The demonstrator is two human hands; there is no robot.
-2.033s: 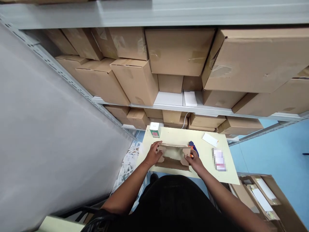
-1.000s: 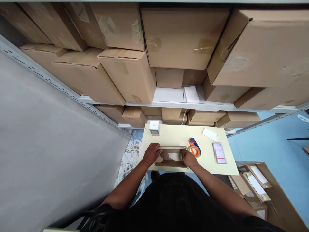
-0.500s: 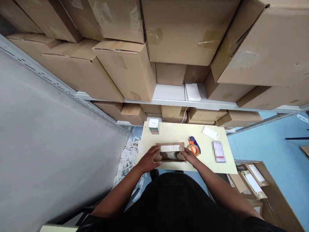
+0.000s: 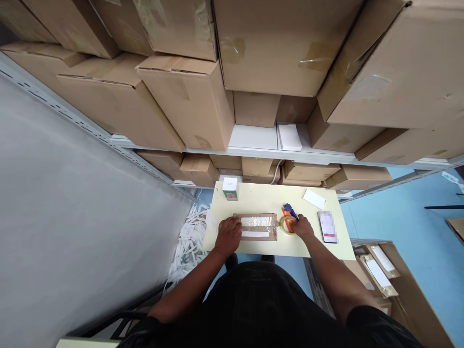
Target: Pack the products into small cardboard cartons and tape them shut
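Note:
A flat brown cardboard box (image 4: 258, 226) with white strips on top lies closed on the pale yellow table (image 4: 261, 198). My left hand (image 4: 229, 234) rests on its left end, fingers curled over the edge. My right hand (image 4: 301, 227) sits just right of the box, closed on the orange and blue tape dispenser (image 4: 289, 217) with its roll of clear tape.
A small white and green box (image 4: 230, 188) stands at the table's far left. A white card (image 4: 314, 198) and a phone (image 4: 327, 226) lie to the right. Shelves of cardboard cartons (image 4: 275, 53) rise behind. White paper strips (image 4: 190, 237) litter the floor left; an open carton (image 4: 380, 275) stands right.
The cardboard flaps have been folded down and the box now lies closed and flat. My right hand left the box and took hold of the tape dispenser. My left hand stays on the left end.

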